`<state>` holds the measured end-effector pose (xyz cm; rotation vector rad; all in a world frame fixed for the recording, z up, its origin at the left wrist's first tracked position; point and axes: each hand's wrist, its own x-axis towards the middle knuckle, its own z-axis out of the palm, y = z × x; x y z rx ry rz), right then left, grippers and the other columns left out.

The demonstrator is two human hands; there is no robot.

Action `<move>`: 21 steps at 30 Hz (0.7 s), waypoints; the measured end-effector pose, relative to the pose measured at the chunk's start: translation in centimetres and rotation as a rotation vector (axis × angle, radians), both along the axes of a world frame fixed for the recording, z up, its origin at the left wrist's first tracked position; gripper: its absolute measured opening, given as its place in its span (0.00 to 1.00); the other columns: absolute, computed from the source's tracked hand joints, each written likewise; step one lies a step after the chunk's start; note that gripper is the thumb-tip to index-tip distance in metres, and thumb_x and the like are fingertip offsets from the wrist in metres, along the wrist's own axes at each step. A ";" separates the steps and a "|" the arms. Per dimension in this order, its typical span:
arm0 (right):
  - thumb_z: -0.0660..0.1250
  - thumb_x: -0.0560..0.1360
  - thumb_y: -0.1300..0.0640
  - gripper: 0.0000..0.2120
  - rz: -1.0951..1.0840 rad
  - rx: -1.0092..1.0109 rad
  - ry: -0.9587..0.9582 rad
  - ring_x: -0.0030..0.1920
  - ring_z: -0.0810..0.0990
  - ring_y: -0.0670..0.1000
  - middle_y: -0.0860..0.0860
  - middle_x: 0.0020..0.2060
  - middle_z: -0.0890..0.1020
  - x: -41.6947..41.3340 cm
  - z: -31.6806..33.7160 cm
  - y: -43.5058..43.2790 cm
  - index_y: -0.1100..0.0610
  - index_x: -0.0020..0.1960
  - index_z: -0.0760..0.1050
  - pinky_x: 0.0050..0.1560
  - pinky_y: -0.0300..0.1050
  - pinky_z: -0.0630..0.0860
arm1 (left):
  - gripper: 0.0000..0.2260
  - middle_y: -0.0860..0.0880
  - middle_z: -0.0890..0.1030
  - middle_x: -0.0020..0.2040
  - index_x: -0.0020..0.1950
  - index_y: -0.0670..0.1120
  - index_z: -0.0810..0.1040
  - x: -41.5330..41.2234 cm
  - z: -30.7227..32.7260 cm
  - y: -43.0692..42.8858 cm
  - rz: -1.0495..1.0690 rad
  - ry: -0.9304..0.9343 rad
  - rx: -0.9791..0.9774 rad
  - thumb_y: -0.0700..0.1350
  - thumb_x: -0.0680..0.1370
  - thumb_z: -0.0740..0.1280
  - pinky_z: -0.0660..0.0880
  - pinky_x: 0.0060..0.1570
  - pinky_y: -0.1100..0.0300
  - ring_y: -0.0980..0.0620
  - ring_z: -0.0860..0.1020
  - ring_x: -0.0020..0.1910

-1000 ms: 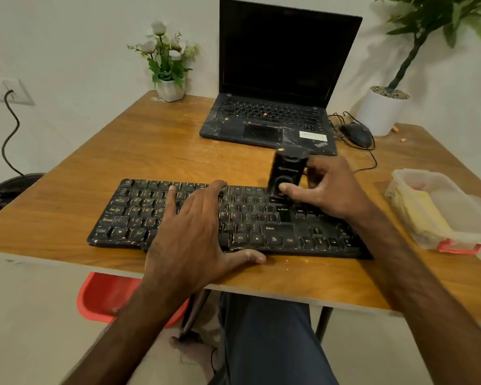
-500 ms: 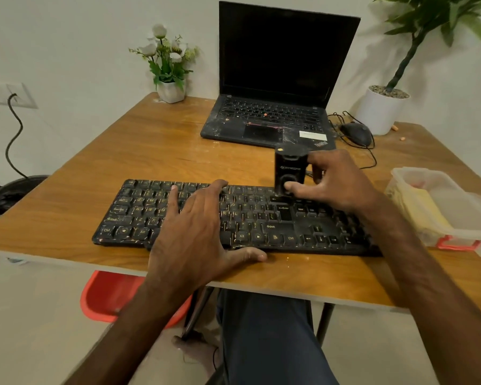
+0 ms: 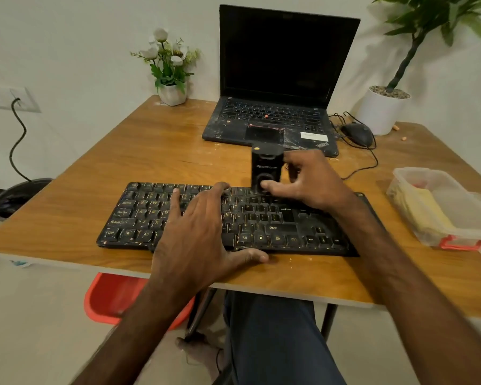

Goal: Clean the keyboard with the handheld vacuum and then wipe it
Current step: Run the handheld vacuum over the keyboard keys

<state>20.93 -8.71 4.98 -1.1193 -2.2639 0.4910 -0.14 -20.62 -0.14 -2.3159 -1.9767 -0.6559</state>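
The small black box-shaped handheld vacuum (image 3: 265, 169) stands upright at the far edge of the flat black keyboard (image 3: 139, 215), right of its middle, with its lower end down on the far key row. The right hand (image 3: 308, 182) grips it from the right side, fingers curled behind the body and the thumb laid on the round part low on its front. The left hand (image 3: 197, 232) lies flat on the middle keys, fingers straight and spread, thumb resting along the near edge, so the two hands are close but apart. The keyboard lies across the near part of the brown wooden table (image 3: 156, 151), its keys flecked with pale dust. The vacuuming step appears to be in hand, with much of the board left to cover. To do it well, the person would likely run the nozzle slowly along each row, holding the body upright so its mouth sits flush on the keys and draws from the gaps between them. The flat left hand should pin the board against sliding and shift aside as the vacuum nears the keys it hides. Light pressure would avoid popping keycaps. The folded yellow cloth (image 3: 419, 209) in the clear plastic box (image 3: 456, 201) at the right lies ready for the wipe.
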 end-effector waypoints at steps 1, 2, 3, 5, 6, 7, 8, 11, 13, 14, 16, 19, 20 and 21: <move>0.76 0.70 0.53 0.24 -0.034 -0.026 0.013 0.40 0.79 0.35 0.44 0.48 0.82 1.6 -0.1 -0.1 0.58 0.63 0.77 0.36 0.28 0.72 | 0.59 0.47 0.72 0.74 0.78 0.46 0.54 0.0 0.0 0.0 -0.003 0.003 0.001 0.86 0.61 0.53 0.52 0.77 0.36 0.51 0.69 0.73; 0.77 0.70 0.54 0.23 -0.065 -0.043 0.028 0.39 0.77 0.31 0.40 0.46 0.80 3.1 -0.3 -0.3 0.58 0.63 0.77 0.36 0.25 0.70 | 0.59 0.47 0.72 0.74 0.78 0.46 0.54 0.0 -0.1 0.0 -0.003 0.007 0.004 0.86 0.61 0.52 0.52 0.77 0.36 0.51 0.69 0.73; 0.77 0.70 0.55 0.23 -0.094 -0.046 0.044 0.38 0.75 0.28 0.37 0.45 0.79 4.2 -0.4 -0.5 0.57 0.62 0.78 0.36 0.24 0.69 | 0.58 0.47 0.72 0.73 0.78 0.46 0.54 0.0 -0.1 0.1 -0.003 0.011 0.006 0.86 0.61 0.52 0.53 0.77 0.36 0.51 0.70 0.73; 0.77 0.69 0.55 0.22 -0.114 -0.030 0.071 0.39 0.75 0.27 0.37 0.45 0.79 4.9 -0.6 -0.8 0.58 0.61 0.78 0.36 0.23 0.69 | 0.57 0.46 0.73 0.73 0.77 0.46 0.54 0.1 -0.1 0.1 -0.006 0.016 0.016 0.86 0.62 0.53 0.54 0.76 0.35 0.50 0.71 0.72; 0.77 0.69 0.55 0.22 -0.108 -0.024 0.081 0.40 0.75 0.27 0.38 0.46 0.79 4.6 -0.7 -0.8 0.58 0.62 0.78 0.37 0.24 0.69 | 0.57 0.46 0.73 0.72 0.77 0.46 0.54 0.1 -0.1 0.1 -0.008 0.017 0.021 0.86 0.62 0.54 0.54 0.76 0.35 0.50 0.71 0.72; 0.77 0.70 0.56 0.23 -0.095 -0.020 0.093 0.40 0.75 0.27 0.39 0.47 0.79 3.8 -0.7 -0.8 0.59 0.62 0.78 0.36 0.24 0.70 | 0.57 0.46 0.73 0.72 0.77 0.46 0.54 0.1 0.0 0.1 -0.010 0.017 0.022 0.85 0.62 0.54 0.54 0.76 0.35 0.50 0.71 0.72; 0.77 0.70 0.56 0.24 -0.073 -0.014 0.095 0.39 0.76 0.28 0.40 0.47 0.79 2.6 -0.5 -0.8 0.60 0.63 0.77 0.35 0.25 0.70 | 0.57 0.46 0.73 0.72 0.77 0.46 0.54 0.1 0.0 0.1 -0.009 0.015 0.020 0.85 0.62 0.54 0.54 0.76 0.35 0.50 0.71 0.72; 0.76 0.71 0.53 0.25 0.009 0.020 0.084 0.39 0.80 0.39 0.44 0.51 0.81 -2.0 -0.1 -0.7 0.59 0.64 0.76 0.34 0.35 0.75 | 0.57 0.47 0.72 0.73 0.77 0.46 0.54 0.1 0.1 0.0 -0.006 0.007 0.014 0.86 0.61 0.54 0.52 0.77 0.36 0.51 0.70 0.73; 0.75 0.71 0.49 0.24 0.072 0.050 0.068 0.38 0.81 0.46 0.48 0.52 0.84 -4.2 0.0 -0.5 0.58 0.64 0.78 0.35 0.46 0.78 | 0.58 0.47 0.72 0.73 0.78 0.46 0.54 0.0 0.1 0.0 0.000 0.006 0.009 0.86 0.61 0.54 0.52 0.77 0.37 0.52 0.69 0.73; 0.74 0.71 0.47 0.24 0.085 0.058 0.052 0.38 0.81 0.48 0.49 0.51 0.84 -4.7 0.0 -0.4 0.58 0.63 0.79 0.36 0.48 0.79 | 0.58 0.47 0.72 0.73 0.78 0.47 0.55 0.0 0.2 0.0 0.003 0.002 0.005 0.86 0.61 0.54 0.52 0.77 0.37 0.52 0.69 0.73; 0.74 0.70 0.47 0.24 0.078 0.054 0.011 0.40 0.82 0.49 0.49 0.51 0.84 -4.1 0.2 -0.2 0.57 0.62 0.79 0.38 0.48 0.80 | 0.58 0.48 0.72 0.73 0.78 0.47 0.55 0.0 0.1 0.0 0.006 -0.005 0.005 0.86 0.60 0.55 0.52 0.77 0.37 0.52 0.69 0.73; 0.76 0.70 0.51 0.24 -0.013 -0.001 -0.035 0.41 0.80 0.46 0.50 0.52 0.83 -0.5 0.6 -0.1 0.57 0.63 0.77 0.38 0.38 0.77 | 0.59 0.47 0.72 0.73 0.78 0.46 0.54 0.0 0.0 0.0 0.004 -0.006 0.007 0.86 0.60 0.54 0.52 0.77 0.37 0.51 0.70 0.73; 0.76 0.70 0.51 0.24 -0.047 -0.026 -0.036 0.42 0.80 0.44 0.49 0.51 0.83 1.0 0.6 -0.1 0.58 0.63 0.77 0.39 0.36 0.77 | 0.59 0.47 0.72 0.73 0.78 0.46 0.54 0.0 0.0 0.0 0.002 -0.005 0.009 0.86 0.60 0.54 0.52 0.77 0.37 0.51 0.70 0.73; 0.76 0.70 0.51 0.24 -0.075 -0.042 -0.034 0.42 0.79 0.40 0.49 0.51 0.83 2.2 0.6 -0.1 0.58 0.63 0.77 0.38 0.32 0.75 | 0.59 0.47 0.73 0.73 0.78 0.47 0.54 0.1 0.0 0.0 0.001 -0.005 0.013 0.86 0.60 0.54 0.52 0.77 0.37 0.51 0.70 0.72</move>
